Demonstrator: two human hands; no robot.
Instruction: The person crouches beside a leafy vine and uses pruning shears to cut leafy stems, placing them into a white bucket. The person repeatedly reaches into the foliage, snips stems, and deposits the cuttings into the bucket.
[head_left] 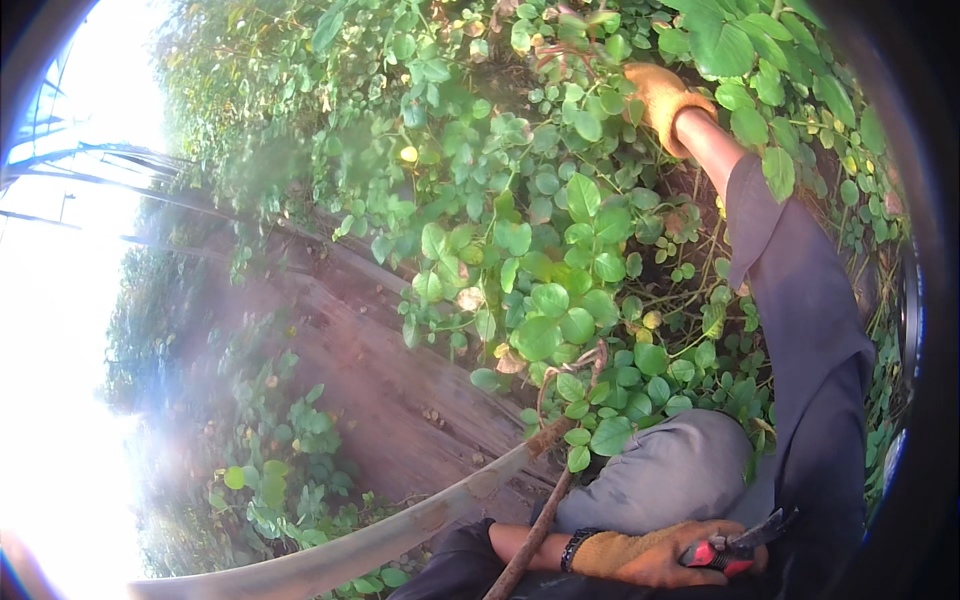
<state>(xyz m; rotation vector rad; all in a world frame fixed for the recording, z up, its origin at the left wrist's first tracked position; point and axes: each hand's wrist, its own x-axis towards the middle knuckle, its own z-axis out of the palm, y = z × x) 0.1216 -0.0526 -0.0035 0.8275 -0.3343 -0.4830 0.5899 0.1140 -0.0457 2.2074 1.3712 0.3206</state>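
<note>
- Left grip (640,556): clamped on the shears (735,566), low in the view, beside the knee (690,455). Whether the blades stand apart cannot be told.
- Right grip (655,100): extended into the leaves at upper right. Leaves hide the fingertips; whether they are apart, together or clamped on a stem cannot be told.
- Cut hazard: the blades point toward the right sleeve (815,420) and overlap it in view; contact cannot be confirmed. A careless wrist turn could nick cloth or arm.
- Scratch hazard: bare skin shows between the right glove's cuff and the sleeve. Withdrawing quickly through the stems could scrape it.
- Wrong-stem hazard: dense leaves (550,320) screen the ground beneath. Working by feel could lead to a sound stem being taken.
- Snag hazard: the rod (538,535) crosses in front of the left forearm in view. Raising that arm directly could catch the rod or jolt the shears.
- Obstruction hazard: the pipe (400,545) runs just left of the knee. Shifting weight that way could knock it.
</note>
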